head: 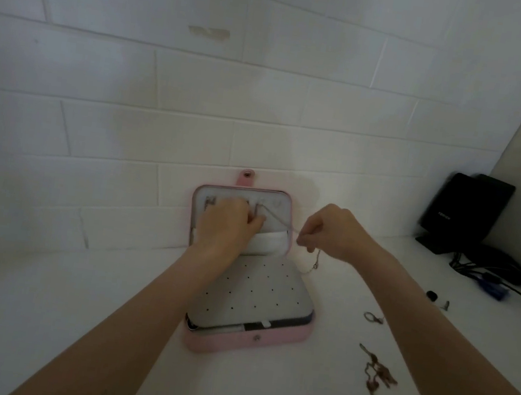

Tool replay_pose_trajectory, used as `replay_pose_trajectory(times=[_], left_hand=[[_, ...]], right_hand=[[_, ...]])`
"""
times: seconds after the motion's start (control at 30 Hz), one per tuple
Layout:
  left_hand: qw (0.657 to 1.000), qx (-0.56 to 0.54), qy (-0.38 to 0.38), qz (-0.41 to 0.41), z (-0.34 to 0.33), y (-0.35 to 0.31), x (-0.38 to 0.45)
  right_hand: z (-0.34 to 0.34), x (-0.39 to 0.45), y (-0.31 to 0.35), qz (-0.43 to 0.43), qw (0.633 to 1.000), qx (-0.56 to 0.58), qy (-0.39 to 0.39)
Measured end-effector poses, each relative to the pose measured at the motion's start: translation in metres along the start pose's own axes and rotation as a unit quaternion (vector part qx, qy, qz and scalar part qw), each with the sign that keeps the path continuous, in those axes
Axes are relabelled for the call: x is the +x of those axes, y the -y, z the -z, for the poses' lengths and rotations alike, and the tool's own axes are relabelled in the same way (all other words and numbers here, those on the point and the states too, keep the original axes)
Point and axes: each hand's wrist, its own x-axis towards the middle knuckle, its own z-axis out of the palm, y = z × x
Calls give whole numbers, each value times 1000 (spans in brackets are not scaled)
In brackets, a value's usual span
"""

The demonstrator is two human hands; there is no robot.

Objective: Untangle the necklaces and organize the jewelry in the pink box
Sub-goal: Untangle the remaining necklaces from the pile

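Centrally, on a smooth white counter (75, 289) against a white tiled wall (168, 85), the open pink box (247, 341) leans its lid; the left hand (225, 226) presses inside, grip unclear, while the right hand (330, 233) pinches a thin chain necklace (277, 221).

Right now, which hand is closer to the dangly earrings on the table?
Right. The right hand is up behind the dangly earrings; the left hand is farther, across the pink box.

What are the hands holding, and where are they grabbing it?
The right hand pinches a thin silver necklace chain near its loose clasp end. The left hand presses at the open pink box lid; its grip is hidden.
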Motion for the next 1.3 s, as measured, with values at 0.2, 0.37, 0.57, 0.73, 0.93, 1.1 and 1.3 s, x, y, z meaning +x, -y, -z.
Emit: replay_pose_trajectory(times=[0.2,0.37,0.57,0.73,0.93,1.1,1.3], left_hand=[[998,-43,33,-29,-3,5,-21],[998,-61,18,-27,-17,10,-28],[998,-61,-4,-33,-22,12,-31],[996,-47,-35,-60,-20,7,-35],[994,-39,-59,-84,-19,3,-39],[992,-43,-72,-90,-19,3,-40],[993,-27,-58,-95,-19,3,-40]], right_hand=[[27,-3,5,-24,993,109,-35],[34,7,36,-14,968,235,-87],[24,22,52,-13,959,267,-95],[11,25,49,-39,966,247,-69],[0,21,46,-52,968,241,-50],[4,17,49,-50,981,188,-25],[-12,1,45,-27,997,56,50]])
